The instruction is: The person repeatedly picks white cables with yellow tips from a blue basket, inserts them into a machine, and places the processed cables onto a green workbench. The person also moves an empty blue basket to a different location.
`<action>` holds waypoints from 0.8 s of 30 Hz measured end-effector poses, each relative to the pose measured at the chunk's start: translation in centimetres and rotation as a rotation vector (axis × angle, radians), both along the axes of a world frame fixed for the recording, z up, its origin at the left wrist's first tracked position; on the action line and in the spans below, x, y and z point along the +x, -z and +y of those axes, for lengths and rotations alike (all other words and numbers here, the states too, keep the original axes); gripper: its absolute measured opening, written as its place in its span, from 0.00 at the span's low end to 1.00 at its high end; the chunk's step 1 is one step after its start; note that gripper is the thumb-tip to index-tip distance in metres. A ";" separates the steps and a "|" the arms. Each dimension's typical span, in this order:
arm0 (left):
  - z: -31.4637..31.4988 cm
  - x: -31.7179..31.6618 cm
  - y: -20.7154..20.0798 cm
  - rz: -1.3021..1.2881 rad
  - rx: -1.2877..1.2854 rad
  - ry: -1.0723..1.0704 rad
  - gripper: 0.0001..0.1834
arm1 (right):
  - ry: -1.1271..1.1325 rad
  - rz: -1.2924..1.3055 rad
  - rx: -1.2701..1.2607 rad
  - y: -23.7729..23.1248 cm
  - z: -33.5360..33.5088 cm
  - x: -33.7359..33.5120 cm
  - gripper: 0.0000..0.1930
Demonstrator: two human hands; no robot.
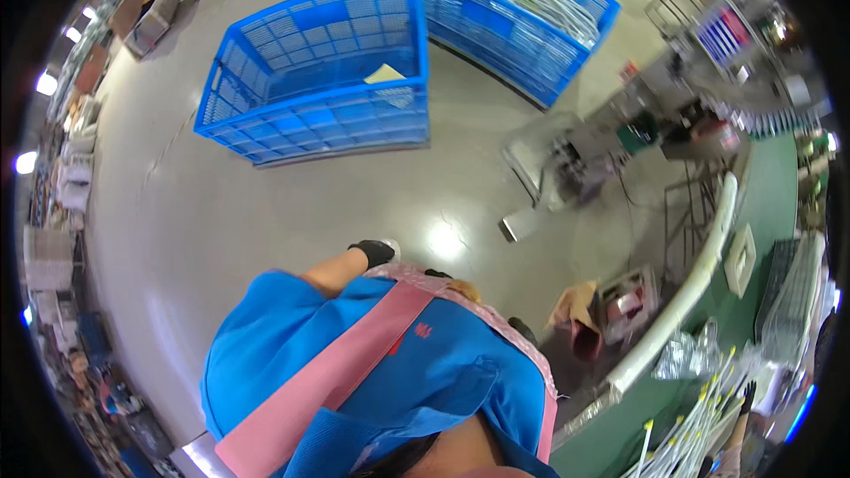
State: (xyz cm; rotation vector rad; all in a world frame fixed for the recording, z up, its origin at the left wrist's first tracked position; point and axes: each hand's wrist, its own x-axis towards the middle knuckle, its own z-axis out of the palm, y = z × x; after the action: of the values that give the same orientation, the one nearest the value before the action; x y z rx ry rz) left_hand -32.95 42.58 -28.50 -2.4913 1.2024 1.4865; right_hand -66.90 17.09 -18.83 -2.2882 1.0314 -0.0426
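The person's black-gloved left hand [374,252] hung past the pink apron [328,381], touching or just beside a small pale object [393,249]; I couldn't tell whether its fingers gripped it. What seemed the right hand [436,273] showed only as a dark patch, its hold unclear. Beyond, of 2 blue crates, the nearer crate [319,128] held a yellowish sheet [384,74]; the farther crate's [487,22] walls presumably kept white rods [553,11] together. Rightward, yellow-tipped rods [682,443] lay bunched on a green tabletop [770,177], perhaps to stay orderly.
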 end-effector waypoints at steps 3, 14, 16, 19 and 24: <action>6.6 6.1 1.7 -0.108 -0.327 -0.101 0.17 | -0.330 0.178 0.056 1.0 1.7 8.9 0.17; 31.4 2.7 4.4 -0.307 0.160 -1.143 0.14 | -0.780 0.239 0.145 1.9 3.3 33.0 0.20; 31.4 -1.5 6.0 -0.274 0.162 -1.084 0.13 | -0.888 0.286 0.045 2.8 1.4 36.5 0.20; 29.2 -5.5 6.9 -0.092 0.174 -0.791 0.12 | -0.937 0.216 0.000 5.2 -0.9 43.0 0.20; 22.3 -5.8 3.0 -0.032 -0.105 -1.398 0.11 | -1.146 -0.268 -0.462 9.4 -1.7 58.6 0.27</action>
State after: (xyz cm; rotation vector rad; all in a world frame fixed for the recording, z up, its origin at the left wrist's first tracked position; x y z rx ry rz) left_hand -38.70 64.87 -31.48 -3.4944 -0.7910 1.3493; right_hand -8.33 15.34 -28.19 -2.8421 -0.5592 -0.1161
